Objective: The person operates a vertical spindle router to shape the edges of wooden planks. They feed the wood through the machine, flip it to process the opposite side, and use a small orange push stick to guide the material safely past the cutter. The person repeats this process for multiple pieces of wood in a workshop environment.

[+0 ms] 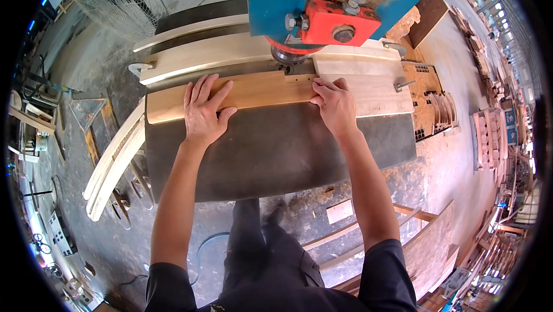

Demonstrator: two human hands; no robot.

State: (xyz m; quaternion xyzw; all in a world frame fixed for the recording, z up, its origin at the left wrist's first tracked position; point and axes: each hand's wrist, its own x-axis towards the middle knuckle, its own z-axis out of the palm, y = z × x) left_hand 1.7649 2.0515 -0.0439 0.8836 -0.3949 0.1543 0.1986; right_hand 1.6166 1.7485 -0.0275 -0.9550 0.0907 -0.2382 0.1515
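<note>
A long, light-brown wooden board (259,91) lies on the dark machine table (265,151), with a stepped cut and small dark holes near its right end. My left hand (205,110) rests on the board's left part, fingers spread over the top and thumb at the near edge. At the board's right end, my right hand (335,103) is closed, thumb and fingers pinching the wood. Just beyond the board is the drill chuck (289,56) of a blue and red machine (340,21). Whether the bit touches the wood is hard to tell.
A pale fence board (213,56) runs behind the work, and pale wooden blocks (380,90) lie at the right, with a metal clamp (404,86). Curved wood strips (118,159) lean at the left. A caged fan (118,4) stands far left; a wooden rack (426,243) stands lower right.
</note>
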